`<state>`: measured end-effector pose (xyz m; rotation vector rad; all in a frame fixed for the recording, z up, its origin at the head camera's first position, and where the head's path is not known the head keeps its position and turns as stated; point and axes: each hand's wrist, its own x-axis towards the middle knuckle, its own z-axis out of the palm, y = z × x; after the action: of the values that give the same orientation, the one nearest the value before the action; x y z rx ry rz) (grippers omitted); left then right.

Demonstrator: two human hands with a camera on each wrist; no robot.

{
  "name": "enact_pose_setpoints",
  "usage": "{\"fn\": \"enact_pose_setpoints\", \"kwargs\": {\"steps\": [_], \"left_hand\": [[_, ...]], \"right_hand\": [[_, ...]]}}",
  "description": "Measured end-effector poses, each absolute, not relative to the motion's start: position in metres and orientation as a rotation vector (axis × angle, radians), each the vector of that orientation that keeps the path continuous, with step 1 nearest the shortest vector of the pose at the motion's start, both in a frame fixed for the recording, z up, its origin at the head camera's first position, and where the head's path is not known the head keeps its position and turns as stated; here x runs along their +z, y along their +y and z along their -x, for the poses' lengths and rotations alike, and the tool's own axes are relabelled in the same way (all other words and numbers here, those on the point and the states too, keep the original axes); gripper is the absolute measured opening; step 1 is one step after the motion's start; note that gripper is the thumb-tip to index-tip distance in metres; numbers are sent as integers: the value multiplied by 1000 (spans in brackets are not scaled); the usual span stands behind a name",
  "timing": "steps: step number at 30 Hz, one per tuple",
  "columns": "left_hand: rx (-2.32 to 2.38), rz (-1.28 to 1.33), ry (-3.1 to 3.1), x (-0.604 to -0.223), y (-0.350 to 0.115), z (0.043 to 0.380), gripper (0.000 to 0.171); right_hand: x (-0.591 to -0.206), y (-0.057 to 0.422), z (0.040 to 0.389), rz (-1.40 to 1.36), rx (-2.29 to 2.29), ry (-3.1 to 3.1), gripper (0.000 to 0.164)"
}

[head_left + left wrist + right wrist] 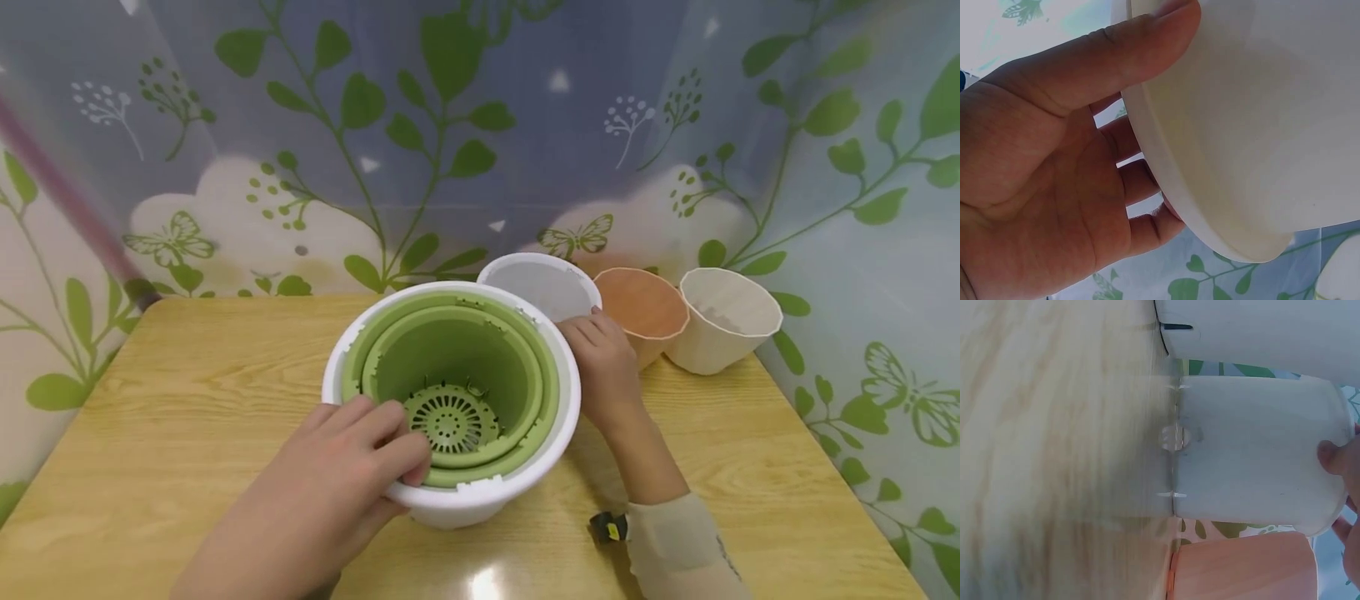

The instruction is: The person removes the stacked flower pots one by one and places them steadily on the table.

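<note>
A large white pot (450, 498) stands on the table with green pots (457, 342) nested inside it; the innermost has a slotted bottom (447, 421). My left hand (322, 483) grips its near left rim. In the left wrist view the thumb (1141, 53) lies along the white outer wall (1260, 125), and the fingers go over the rim. Behind it to the right stands a smaller white pot (540, 287). My right hand (606, 375) holds that pot's rim, the thumb (1333, 456) against the outer wall in the right wrist view.
An orange pot (641, 304) and a cream pot (731, 312) stand side by side at the back right. A small black object with a yellow mark (609, 527) is by the right sleeve (675, 533). Leaf-printed curtains (420, 133) surround the wooden table (187, 400).
</note>
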<state>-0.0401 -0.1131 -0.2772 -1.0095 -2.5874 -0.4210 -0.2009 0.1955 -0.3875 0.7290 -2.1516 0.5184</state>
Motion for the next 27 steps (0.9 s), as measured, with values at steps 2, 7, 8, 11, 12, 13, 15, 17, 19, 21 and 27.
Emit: {"fn": "enact_pose_setpoints", "kwargs": {"steps": [2,7,8,11,12,13,15,17,19,21,27], "left_hand": [[-420,1010,-2586,-278,-114,40,25],[-429,1017,-2582,-278,-114,40,26],[-430,1019,-2578,-278,-114,40,26],[-435,1021,-2566,-279,-114,41,26],[-435,1022,-2564,-279,-114,41,27],[-433,1023,-2559,-279,-114,42,27],[-432,1026,-2550,-280,-114,42,28],[-429,1030,-2542,-280,-114,42,29],[-426,1038,-2533,-280,-114,43,30],[-425,1045,-2528,-280,-114,43,31],[-425,1059,-2524,-280,-114,44,34]], "right_hand": [[-389,196,201,-752,506,-2171,13],[-390,198,201,-741,497,-2212,14],[-390,198,201,-739,498,-2222,15],[-389,199,202,-760,524,-2254,19],[-388,199,202,-777,538,-2272,22],[-387,200,202,-796,551,-2291,26],[-386,201,202,-833,578,-2333,32],[-384,202,202,-865,615,-2364,39],[-381,203,202,-873,664,-2362,42],[-375,205,200,-853,717,-2328,42],[-343,204,181,-757,923,-2094,27]]}}
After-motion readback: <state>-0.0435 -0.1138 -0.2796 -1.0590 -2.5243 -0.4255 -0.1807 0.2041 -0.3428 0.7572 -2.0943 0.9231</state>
